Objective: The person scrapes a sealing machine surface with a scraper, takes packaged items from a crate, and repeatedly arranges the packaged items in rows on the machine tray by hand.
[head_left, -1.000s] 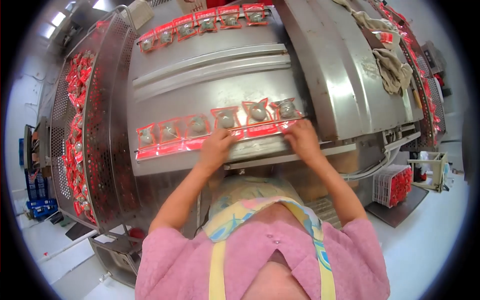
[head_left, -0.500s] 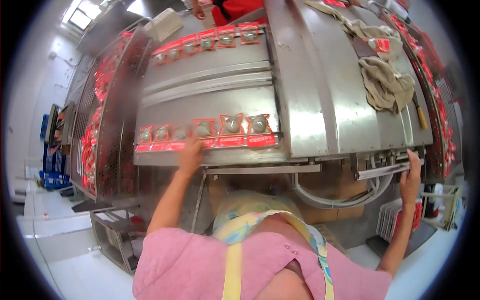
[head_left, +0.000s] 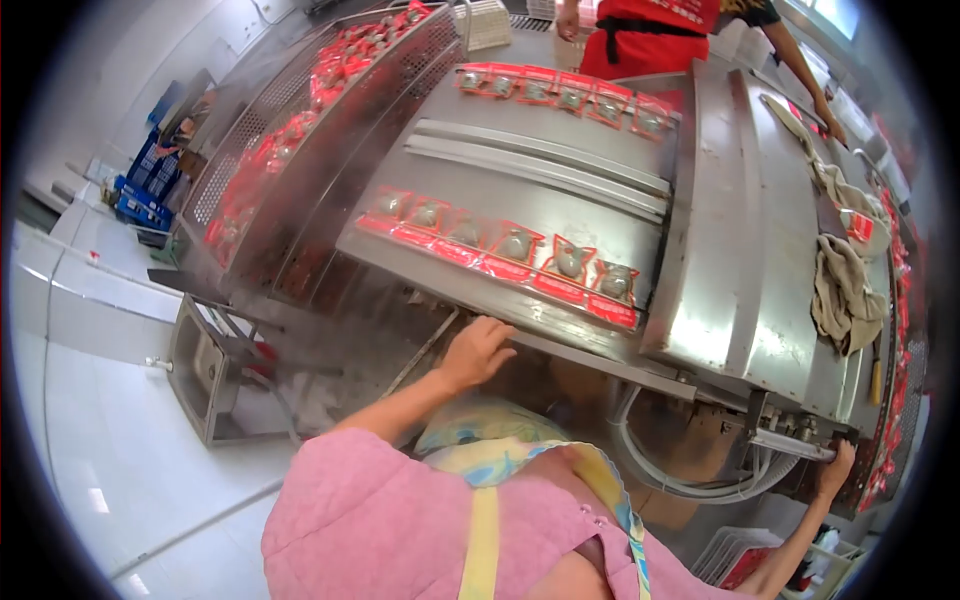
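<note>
My left hand [head_left: 480, 352] is at the front edge of the steel machine bed [head_left: 420, 262], below the near row of pouches. Its fingers look loosely stretched, with nothing visible in them. Along the near edge lie several clear pouches with red bands [head_left: 572, 260], each holding a roundish grey-green item. A second row of similar pouches [head_left: 571, 98] lines the far edge. To the right, my right hand [head_left: 838, 468] is closed around the end of a metal handle bar [head_left: 795, 445] below the steel lid [head_left: 715, 300].
Perforated bins with red packets stand at the left [head_left: 265, 165] and far right. On the steel top lie a crumpled cloth [head_left: 845, 295] and a yellow-handled tool [head_left: 876, 382]. A co-worker in a red apron [head_left: 650, 45] stands opposite. White hoses [head_left: 690, 490] hang below.
My left hand has left the near pouches and drawn back to the bed's front edge. The view has turned, with more of the left bin and the co-worker showing. My right hand remains at the bar.
</note>
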### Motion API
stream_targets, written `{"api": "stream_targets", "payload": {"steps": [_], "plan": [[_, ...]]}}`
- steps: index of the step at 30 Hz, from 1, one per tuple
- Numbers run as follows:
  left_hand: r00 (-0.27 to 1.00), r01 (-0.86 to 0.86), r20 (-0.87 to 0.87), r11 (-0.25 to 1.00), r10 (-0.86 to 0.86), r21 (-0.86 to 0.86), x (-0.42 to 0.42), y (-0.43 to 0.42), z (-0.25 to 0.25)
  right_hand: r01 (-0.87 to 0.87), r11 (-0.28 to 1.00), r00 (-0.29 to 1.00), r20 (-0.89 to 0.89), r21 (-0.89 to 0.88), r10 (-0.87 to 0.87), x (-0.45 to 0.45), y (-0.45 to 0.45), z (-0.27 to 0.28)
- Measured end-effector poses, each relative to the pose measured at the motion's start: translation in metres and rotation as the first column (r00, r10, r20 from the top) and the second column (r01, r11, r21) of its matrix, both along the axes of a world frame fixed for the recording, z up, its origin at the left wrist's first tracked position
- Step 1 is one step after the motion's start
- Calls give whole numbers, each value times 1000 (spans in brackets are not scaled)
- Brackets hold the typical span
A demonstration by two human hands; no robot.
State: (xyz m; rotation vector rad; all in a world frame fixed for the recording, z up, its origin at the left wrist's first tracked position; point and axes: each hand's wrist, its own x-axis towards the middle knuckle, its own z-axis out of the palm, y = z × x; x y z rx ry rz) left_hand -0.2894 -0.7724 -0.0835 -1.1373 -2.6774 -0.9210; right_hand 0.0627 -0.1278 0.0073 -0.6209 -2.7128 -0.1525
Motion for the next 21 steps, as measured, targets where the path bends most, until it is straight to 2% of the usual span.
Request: {"api": "stream_targets", "payload": {"steps": [3, 5, 7, 8, 9, 10, 11, 12, 13, 14, 15, 16, 18, 19, 21], "plan": [[1000, -12, 14, 989, 10, 145, 1, 5, 25, -19, 1000, 1000, -16, 13, 19, 6, -4, 1], [977, 110, -204, 962, -59, 248, -8, 25, 64, -43, 998, 997, -58, 41, 46, 11, -6, -1], [930, 336, -287, 847, -229, 412, -8, 57, 112, -50, 991, 987, -146, 124, 68, 10, -17, -3], [865, 486, -361, 763, -348, 427, 0, 74, 139, -45, 985, 980, -186, 165, 76, 12, -26, 0], [800, 589, -428, 681, -420, 435, 18, 89, 159, 11, 1000, 977, -212, 12, -9, -5, -81, 23], [701, 711, -481, 557, -526, 429, 38, 101, 178, 31, 998, 977, -212, 48, -20, -9, -102, 31], [580, 811, -595, 467, -556, 353, 60, 109, 188, 41, 999, 978, -208, 32, -34, -5, -122, 32], [532, 839, -645, 442, -548, 317, 82, 114, 195, 46, 999, 979, -198, 18, -42, -5, -138, 38], [616, 756, -588, 603, -524, 254, 118, 110, 203, 36, 997, 974, -226, 75, -18, -8, -183, 60], [689, 641, -605, 726, -399, 252, 124, 107, 204, 9, 994, 971, -239, 110, 18, -26, -219, 77], [726, 546, -526, 837, -444, 48, 123, 103, 211, 28, 988, 974, -228, 152, 8, -39, -244, 93], [773, 431, -433, 885, -463, -176, 116, 98, 219, 20, 985, 980, -199, 171, 14, -56, -267, 109], [766, 558, -210, 791, -607, -251, 87, 49, 264, 11, 979, 988, -156, 202, 21, -72, -315, 135], [797, 482, -303, 852, -523, -205, 76, 28, 270, -42, 994, 993, -103, 103, 53, -84, -333, 152], [834, 385, -320, 890, -449, -244, 53, -12, 266, -176, 984, 983, 42, -6, 177, -112, -370, 171]]}}
